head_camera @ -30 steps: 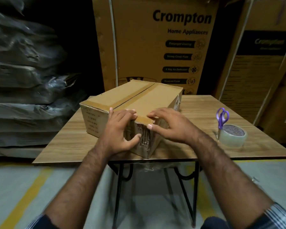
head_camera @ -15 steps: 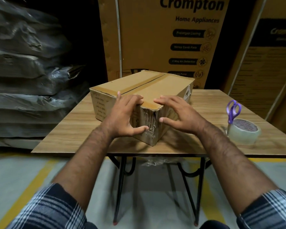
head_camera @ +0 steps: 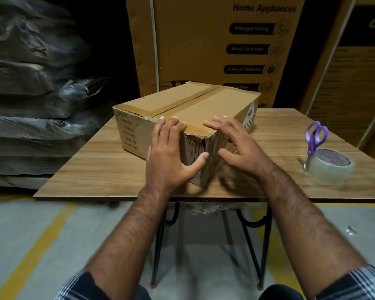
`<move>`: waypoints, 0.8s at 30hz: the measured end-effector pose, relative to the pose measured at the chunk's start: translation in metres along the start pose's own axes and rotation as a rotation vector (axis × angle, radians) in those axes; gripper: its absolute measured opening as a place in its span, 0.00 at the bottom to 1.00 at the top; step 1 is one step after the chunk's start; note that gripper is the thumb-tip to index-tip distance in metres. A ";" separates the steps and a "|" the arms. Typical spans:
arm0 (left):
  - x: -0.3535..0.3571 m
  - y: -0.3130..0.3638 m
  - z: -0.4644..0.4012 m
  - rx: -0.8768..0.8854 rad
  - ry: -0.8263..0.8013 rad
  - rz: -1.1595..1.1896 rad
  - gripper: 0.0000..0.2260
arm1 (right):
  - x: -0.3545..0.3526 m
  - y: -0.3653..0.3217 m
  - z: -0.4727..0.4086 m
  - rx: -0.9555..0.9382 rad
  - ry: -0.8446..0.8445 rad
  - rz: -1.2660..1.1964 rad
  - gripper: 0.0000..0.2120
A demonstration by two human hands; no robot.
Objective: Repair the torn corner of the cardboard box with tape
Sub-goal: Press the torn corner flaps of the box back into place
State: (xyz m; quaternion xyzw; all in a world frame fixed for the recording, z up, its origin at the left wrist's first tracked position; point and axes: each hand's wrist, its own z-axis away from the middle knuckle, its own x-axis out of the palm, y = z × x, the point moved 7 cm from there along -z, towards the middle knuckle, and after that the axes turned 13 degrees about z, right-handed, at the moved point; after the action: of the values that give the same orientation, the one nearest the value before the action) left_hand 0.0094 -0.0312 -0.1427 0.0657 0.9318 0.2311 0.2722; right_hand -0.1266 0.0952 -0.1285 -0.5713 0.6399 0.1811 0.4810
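Both spread hands, left hand point(head_camera: 171, 156) and right hand point(head_camera: 238, 148), flat against cardboard box point(head_camera: 188, 109) beside its ragged, crumpled torn corner point(head_camera: 204, 148).

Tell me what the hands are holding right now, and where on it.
Both hands press the cardboard box at its torn near corner: left hand on one side, right hand on the other. Nothing is lifted.

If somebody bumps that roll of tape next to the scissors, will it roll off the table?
Probably not. The tape roll lies flat on its side on the table, so a bump would likely slide it rather than roll it. Its clear, smooth look suggests it may slide easily. The purple scissors seem to stand inside its hole, so they might tip over.
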 end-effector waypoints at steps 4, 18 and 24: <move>-0.007 0.001 -0.002 0.041 -0.036 -0.024 0.35 | 0.001 0.000 0.000 0.011 -0.003 0.011 0.36; -0.017 -0.006 -0.005 0.098 -0.078 0.023 0.34 | 0.002 -0.013 -0.002 0.026 0.160 0.169 0.32; -0.019 -0.009 -0.006 0.132 -0.117 0.059 0.37 | 0.000 -0.027 -0.002 0.037 0.202 0.321 0.34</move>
State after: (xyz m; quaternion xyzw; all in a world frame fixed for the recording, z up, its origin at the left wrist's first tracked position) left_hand 0.0217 -0.0463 -0.1336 0.1245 0.9250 0.1730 0.3145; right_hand -0.1029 0.0859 -0.1189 -0.4681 0.7711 0.1855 0.3897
